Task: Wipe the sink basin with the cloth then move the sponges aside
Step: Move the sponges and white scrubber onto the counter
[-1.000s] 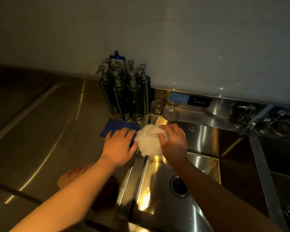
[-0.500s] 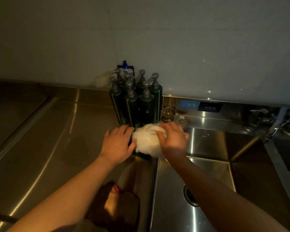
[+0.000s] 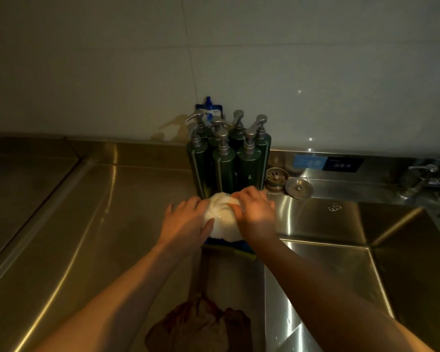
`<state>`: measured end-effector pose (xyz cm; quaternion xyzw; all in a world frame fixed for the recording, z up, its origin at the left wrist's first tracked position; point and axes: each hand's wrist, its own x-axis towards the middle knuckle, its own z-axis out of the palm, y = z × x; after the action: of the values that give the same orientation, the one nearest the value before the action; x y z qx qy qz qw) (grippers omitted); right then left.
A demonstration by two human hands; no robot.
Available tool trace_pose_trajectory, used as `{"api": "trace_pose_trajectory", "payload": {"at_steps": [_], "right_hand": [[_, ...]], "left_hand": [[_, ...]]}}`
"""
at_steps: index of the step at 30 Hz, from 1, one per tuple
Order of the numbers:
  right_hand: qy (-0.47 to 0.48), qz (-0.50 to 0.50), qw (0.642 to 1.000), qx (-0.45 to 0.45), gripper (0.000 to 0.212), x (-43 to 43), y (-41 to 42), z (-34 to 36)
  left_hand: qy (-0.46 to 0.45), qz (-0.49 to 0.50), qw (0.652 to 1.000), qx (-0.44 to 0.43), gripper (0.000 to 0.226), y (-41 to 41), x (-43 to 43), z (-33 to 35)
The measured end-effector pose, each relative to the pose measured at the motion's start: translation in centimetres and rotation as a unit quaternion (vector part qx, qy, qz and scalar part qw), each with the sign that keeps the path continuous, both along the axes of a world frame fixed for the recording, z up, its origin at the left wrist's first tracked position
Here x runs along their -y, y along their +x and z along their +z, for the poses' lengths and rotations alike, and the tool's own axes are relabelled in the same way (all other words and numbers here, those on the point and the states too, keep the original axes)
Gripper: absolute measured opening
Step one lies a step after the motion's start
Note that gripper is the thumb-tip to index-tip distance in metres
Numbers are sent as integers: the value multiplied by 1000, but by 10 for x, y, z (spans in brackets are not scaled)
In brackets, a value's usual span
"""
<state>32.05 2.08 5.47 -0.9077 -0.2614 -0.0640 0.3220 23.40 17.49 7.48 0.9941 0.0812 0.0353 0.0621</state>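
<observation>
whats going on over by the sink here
A person holds a bunched white cloth on the counter just left of the sink basin, in front of a cluster of green pump bottles. The right hand grips the top of the cloth while the left hand presses against its side. The cloth sits on a blue sponge, whose edge shows beneath it. A dark rag lies nearer on the counter.
</observation>
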Motion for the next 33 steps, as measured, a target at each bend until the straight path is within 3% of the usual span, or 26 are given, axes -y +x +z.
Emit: {"api": "trace_pose_trajectory", "payload": {"at_steps": [5,11,14,17,20,24,33], "right_hand": [[4,19,998,52,31,-2,-11,-11],[-41,13,999,-20,81,30,-10,-27],[-46,17,998,-45,96,38,-13,-32],[-45,30,998,-40,97,41,-14,-33],[-38,40,998,-17,93,44,-19,-33],[-31,76,997,14,95,50,-31,-42],[-68,80,994,39,94,43,-30,-54]], "left_hand": [[-13,-12,1000,-12,61,-2,9,-17],[-45,-1,999,8,83,-7,18,-28],[-56,-27,998,32,91,-12,32,-28],[-16,-54,997,51,81,-13,45,-32],[36,-31,999,-14,79,-9,46,-36],[42,-26,999,-10,75,-10,45,-39],[136,-20,990,-17,89,-2,43,-46]]}}
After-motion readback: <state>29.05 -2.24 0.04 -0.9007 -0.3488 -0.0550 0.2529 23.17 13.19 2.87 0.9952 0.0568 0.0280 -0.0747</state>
